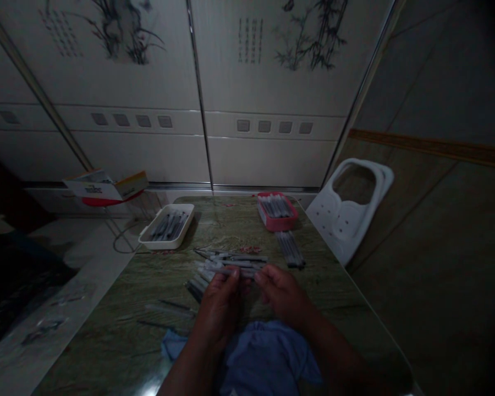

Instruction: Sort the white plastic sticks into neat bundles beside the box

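Note:
Between my two hands, at the middle of the table, is a slim pen-like stick [247, 273] lying level. My left hand [223, 297] is closed round its left part, thumb on top. At its right end, my right hand [278, 289] pinches it with fingertips. A loose pile of similar pens [231, 258] lies just beyond and to the left of my hands. A few more thin sticks [171, 309] rest on the table at the left. The dim light hides the finer details.
A white tray [187, 226] of pens stands at the back left, and a pink basket [281, 223] of pens at the back right, with a row of pens [290, 250] before it. Blue cloth [268, 360] lies nearest me. A white folded chair [346, 214] leans beyond the table [338, 308].

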### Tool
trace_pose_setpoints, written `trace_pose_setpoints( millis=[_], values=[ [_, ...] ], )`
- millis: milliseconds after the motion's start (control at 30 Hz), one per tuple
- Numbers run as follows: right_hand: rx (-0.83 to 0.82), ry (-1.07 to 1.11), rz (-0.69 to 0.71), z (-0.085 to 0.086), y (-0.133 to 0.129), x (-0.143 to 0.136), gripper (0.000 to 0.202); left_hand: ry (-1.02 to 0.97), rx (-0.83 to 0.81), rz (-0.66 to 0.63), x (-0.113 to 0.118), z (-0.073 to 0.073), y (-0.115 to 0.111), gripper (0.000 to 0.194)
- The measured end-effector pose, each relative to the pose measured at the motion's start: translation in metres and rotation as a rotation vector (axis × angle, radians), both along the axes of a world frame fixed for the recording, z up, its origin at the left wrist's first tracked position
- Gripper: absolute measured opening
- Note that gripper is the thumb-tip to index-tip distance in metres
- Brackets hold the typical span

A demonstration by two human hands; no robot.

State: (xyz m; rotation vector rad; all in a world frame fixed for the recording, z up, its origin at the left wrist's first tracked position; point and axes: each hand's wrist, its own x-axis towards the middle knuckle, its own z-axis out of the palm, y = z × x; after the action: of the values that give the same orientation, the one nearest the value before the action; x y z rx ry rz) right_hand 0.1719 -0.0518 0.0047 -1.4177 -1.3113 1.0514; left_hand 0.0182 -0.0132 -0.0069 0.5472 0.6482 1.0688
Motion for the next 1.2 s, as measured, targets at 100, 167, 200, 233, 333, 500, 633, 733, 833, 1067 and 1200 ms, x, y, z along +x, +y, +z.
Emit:
trace_pose_setpoints(
  millis=[100,167,200,233,333,500,633,733,833,1067,1200],
  values=[
    [0.034,0.013,0.029,-0.001,-0.001,-0.002,0.042,0.014,-0.014,0.021,-0.001,0.001,0.002,0.024],
    [0.022,0.058,0.039,-0.001,-0.002,-0.004,0.042,0.019,-0.002,0.008,-0.001,0.002,0.002,0.022],
    [0.006,0.088,0.039,-0.001,-0.002,-0.004,0.041,0.019,0.010,-0.005,-0.001,0.003,0.002,0.021],
    [-0.014,0.115,0.040,-0.002,-0.002,-0.004,0.041,0.021,0.021,-0.017,-0.002,0.004,0.001,0.020],
    [-0.077,0.149,0.041,-0.001,-0.001,0.001,0.042,0.040,0.025,-0.023,-0.003,0.005,0.001,0.022],
    [-0.006,0.058,-0.074,0.011,0.000,0.030,0.046,0.063,0.012,0.062,-0.006,0.001,0.005,0.023],
    [0.026,-0.109,-0.261,0.021,-0.006,0.065,0.035,0.068,-0.024,0.130,-0.008,-0.003,0.009,0.024],
    [0.021,-0.311,-0.240,0.020,-0.011,0.082,0.024,0.072,-0.031,0.137,-0.008,-0.005,0.011,0.023],
    [-0.019,-0.485,-0.138,0.015,-0.014,0.089,0.012,0.080,-0.038,0.128,-0.009,-0.006,0.012,0.024],
    [-0.108,-0.735,0.060,0.002,-0.012,0.069,0.007,0.088,-0.033,0.077,-0.007,-0.006,0.011,0.025],
    [-0.130,-0.833,0.050,-0.005,-0.008,0.056,0.012,0.105,-0.034,0.060,-0.007,-0.004,0.009,0.023]
  ],
)
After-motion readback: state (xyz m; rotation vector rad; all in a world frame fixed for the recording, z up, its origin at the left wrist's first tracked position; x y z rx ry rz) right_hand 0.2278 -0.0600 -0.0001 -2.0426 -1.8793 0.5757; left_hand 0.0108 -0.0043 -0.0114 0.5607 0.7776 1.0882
